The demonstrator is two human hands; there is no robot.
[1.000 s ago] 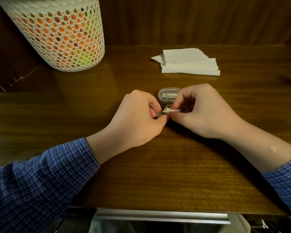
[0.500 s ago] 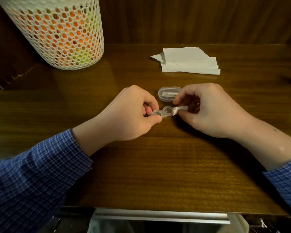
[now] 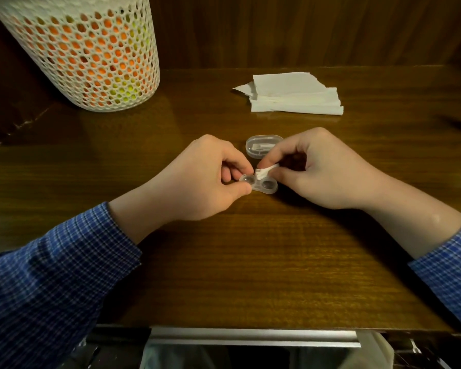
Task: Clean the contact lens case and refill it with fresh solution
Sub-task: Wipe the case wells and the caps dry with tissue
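Pinching the lens case (image 3: 258,184) in my left grip (image 3: 197,179), my right grip (image 3: 328,169) is holding a tissue wad (image 3: 264,172); pressing hard risks flipping it.

Both forearms reach in from the near edge of the worktop, each in a blue checked sleeve pushed back from the wrist, and the hands meet near the middle. The left hand (image 3: 197,179) lies with its back turned up and its fingers curled, thumb and fingertips pinching the left end of the lens case (image 3: 260,183). The right hand (image 3: 322,169) faces it, knuckles raised and fingers bent inward, pinching a small wad of tissue (image 3: 264,172) that touches the case between its two wells. Both wrists sit low over the worktop (image 3: 250,262).
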